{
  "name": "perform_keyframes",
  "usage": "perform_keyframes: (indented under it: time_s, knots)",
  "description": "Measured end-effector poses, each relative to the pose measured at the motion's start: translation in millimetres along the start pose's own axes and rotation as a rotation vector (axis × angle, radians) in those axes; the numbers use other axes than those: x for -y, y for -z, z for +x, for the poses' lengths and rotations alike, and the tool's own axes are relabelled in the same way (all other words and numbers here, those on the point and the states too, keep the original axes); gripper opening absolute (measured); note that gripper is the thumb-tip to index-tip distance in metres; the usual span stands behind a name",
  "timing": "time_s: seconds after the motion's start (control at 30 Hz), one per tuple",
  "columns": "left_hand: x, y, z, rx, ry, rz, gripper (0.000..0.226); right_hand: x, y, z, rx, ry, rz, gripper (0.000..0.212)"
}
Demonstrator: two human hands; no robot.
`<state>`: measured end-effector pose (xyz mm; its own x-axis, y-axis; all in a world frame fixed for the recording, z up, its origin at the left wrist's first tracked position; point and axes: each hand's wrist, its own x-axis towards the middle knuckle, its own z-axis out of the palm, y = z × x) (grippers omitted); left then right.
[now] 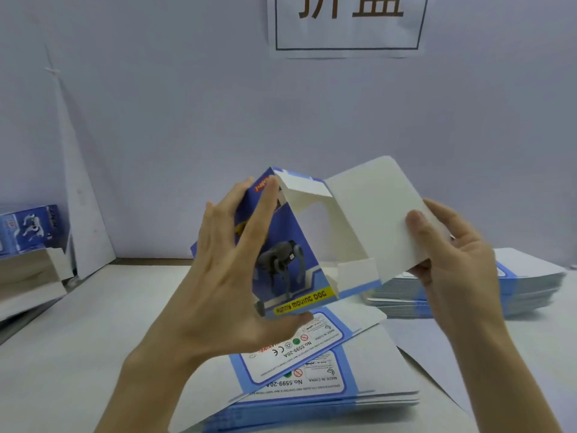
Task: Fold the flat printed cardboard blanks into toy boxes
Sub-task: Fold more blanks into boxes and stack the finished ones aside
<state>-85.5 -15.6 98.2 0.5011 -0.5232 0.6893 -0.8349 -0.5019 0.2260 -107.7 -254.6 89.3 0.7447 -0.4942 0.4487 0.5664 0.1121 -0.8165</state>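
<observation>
The white paper wall sign (346, 23) is cut by the top edge, so its dark characters are incomplete. The left hand (228, 276) covers part of the blue printed cardboard box (299, 245). The blue picture boxes (31, 228) at far left are blurred and cut by the edge.

Light: bright, even, with a cool bluish cast on the wall (156, 120).
Brightest: white inside of the half-folded box (371, 214).
Shadows: faint and soft beside the stack of blanks (524, 282).
Sharpness: slightly soft; finished boxes (31, 228) at the left edge blurred.
Distortion: wide-angle stretching at the edges.
</observation>
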Motion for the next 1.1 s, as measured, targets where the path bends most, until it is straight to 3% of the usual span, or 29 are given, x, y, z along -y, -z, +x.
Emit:
perform_keyframes:
  time_s: [0.07, 0.17, 0.33, 0.43, 0.5, 0.67, 0.77, 0.83, 0.93, 1.0, 1.1]
  knots:
    - [10, -2, -7, -0.014, -0.029, 0.035, 0.116, -3, 3, 1, -0.056, 0.095, -0.099, 0.016]
    - [9, -12, -3, -0.094, -0.07, 0.093, 0.113, -3, 0, -1, -0.146, 0.267, -0.242, 0.025]
    - [3, -18, -4, -0.105, -0.098, 0.207, 0.111, -6, -6, -6, -0.191, 0.455, -0.3, 0.022]
    - [3, -22, -5, -0.13, -0.111, 0.279, 0.105, 3, -15, -11, -0.043, 0.297, -0.062, 0.016]
    - [3, -24, -5, -0.13, -0.112, 0.294, 0.102, 7, -19, -13, 0.093, 0.121, 0.105, 0.027]
    - [8, -30, -3, -0.157, -0.135, 0.282, 0.09, 0, -22, -14, 0.34, -0.069, 0.002, 0.021]
    - [13, -34, -3, -0.158, -0.159, 0.307, 0.09, -7, -24, -16, 0.36, -0.107, -0.098, 0.03]
    - [18, -33, -4, -0.16, -0.168, 0.349, 0.091, -12, -25, -16, 0.299, 0.001, -0.21, 0.02]
    - [23, -29, -4, -0.174, -0.171, 0.356, 0.09, -14, -24, -15, 0.155, 0.145, -0.305, 0.039]
    - [23, -29, -4, -0.184, -0.177, 0.332, 0.09, -12, -23, -13, 0.102, 0.106, -0.25, 0.035]
    - [17, -29, -4, -0.204, -0.168, 0.234, 0.087, -4, -19, -11, 0.199, -0.172, -0.009, 0.013]
